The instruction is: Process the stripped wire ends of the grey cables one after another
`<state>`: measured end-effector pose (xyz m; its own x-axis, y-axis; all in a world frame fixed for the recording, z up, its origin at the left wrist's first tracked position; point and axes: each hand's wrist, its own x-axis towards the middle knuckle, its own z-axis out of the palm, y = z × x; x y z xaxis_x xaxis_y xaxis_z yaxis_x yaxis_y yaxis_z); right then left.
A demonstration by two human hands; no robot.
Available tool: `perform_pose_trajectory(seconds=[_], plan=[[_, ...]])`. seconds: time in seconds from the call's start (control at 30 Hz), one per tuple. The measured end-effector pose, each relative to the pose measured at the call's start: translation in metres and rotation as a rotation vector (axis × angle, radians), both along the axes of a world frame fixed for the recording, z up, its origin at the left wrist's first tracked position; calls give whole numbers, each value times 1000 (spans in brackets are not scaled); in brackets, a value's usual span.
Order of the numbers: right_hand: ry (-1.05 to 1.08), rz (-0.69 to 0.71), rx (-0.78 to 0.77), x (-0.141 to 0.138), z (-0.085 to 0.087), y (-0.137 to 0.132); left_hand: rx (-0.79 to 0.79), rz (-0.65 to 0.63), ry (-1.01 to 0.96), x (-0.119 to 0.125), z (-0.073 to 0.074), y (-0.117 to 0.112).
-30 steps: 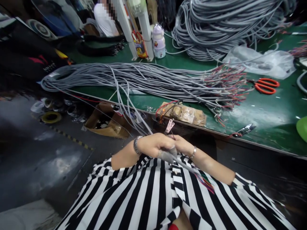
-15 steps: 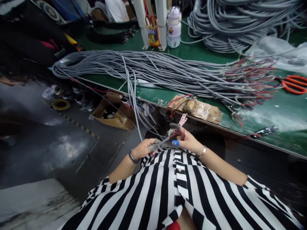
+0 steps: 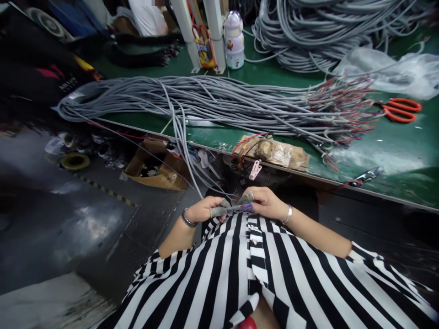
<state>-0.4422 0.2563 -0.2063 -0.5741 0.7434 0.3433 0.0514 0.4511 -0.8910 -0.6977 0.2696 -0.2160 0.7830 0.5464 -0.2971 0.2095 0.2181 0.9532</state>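
Note:
My left hand (image 3: 210, 209) is closed on a grey cable (image 3: 233, 209), pinching it close to its stripped end in front of my striped shirt. From that end fan out thin coloured wires (image 3: 246, 206), green, red and blue among them. My right hand (image 3: 265, 202) has its fingers pinched on these wires. Grey coverings sit on some fingertips of both hands. Beyond my right hand, a pale pink clothes peg (image 3: 255, 170) is at the table edge by a cardboard-and-tape block (image 3: 274, 153). Several grey cables (image 3: 187, 155) hang over the edge towards my left hand.
A long bundle of grey cables (image 3: 219, 103) lies across the green table (image 3: 387, 146), its stripped ends to the right. Orange-handled scissors (image 3: 401, 109) and cutters (image 3: 365, 177) lie on the right. Behind are coiled cable (image 3: 308, 41) and a bottle (image 3: 234, 43). An open carton (image 3: 159, 167) stands below.
My right fingers have come down onto the coloured wires, their blue-tipped thumb no longer plainly seen. The pink peg, earlier right at my fingers, now shows apart from them. The view has shifted slightly.

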Motion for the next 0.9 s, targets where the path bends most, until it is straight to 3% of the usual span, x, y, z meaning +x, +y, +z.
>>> perform_pose_trajectory(seconds=[0.17,0.33,0.47,0.63,0.7,0.77,0.9], plan=[[46,28,-82,5,-1,2,-62,68,2,26,14,1],[158,97,-653,6,-6,-1,166,67,-83,41,15,5],[168,-100,-900,-5,-11,-2,523,-2,-157,44,12,10],[165,-467,-909,-6,-20,6,878,-10,-134,41,15,14],[180,-521,-911,4,-23,8,945,22,-111,38,16,16],[182,-425,-935,16,-23,7,993,65,-75,35,17,17],[111,-69,-879,26,-13,-1,1058,70,14,35,17,18]])
